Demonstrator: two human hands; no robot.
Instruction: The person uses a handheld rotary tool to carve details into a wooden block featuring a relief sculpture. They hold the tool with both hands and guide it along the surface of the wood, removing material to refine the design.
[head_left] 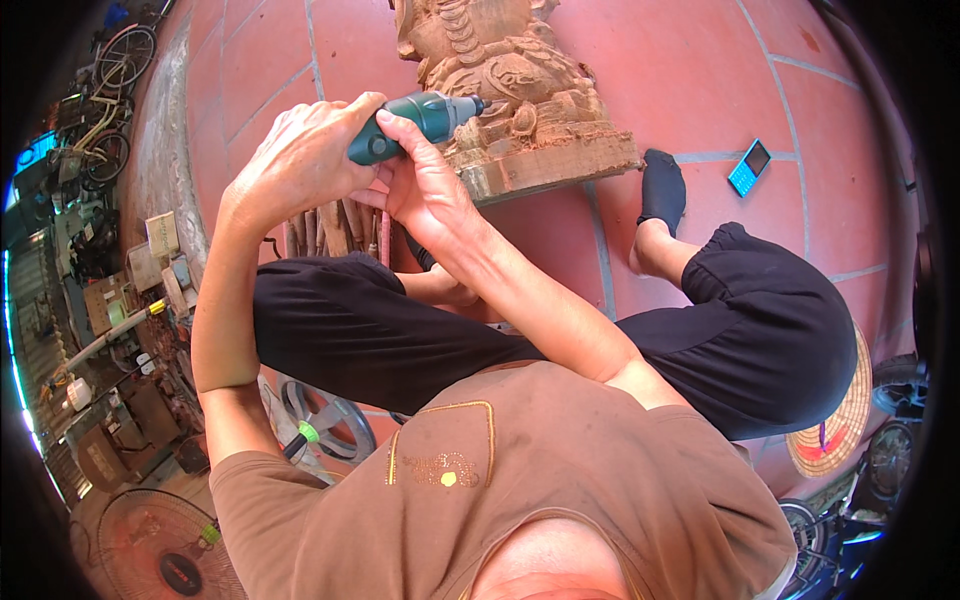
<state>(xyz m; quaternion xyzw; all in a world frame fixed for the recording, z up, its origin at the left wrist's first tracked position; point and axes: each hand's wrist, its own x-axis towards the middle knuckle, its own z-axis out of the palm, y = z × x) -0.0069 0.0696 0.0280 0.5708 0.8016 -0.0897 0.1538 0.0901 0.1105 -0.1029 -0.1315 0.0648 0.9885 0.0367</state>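
A green rotary tool with a grey and black nose lies between my two hands in front of me. My left hand is wrapped around its rear end. From the near side, my right hand grips it too, with the thumb laid along the body. The tool's nose points right, over a carved wooden statue with a flat, rough base. Whether the tip touches the wood, I cannot tell. Beneath my hands lie several wooden-handled tools, partly hidden by my right arm and leg.
A blue phone lies on the red tiled floor, beyond my right foot. A woven hat sits beside my right knee. At left are a fan, cluttered workshop gear and bicycles; a motorbike stands at lower right.
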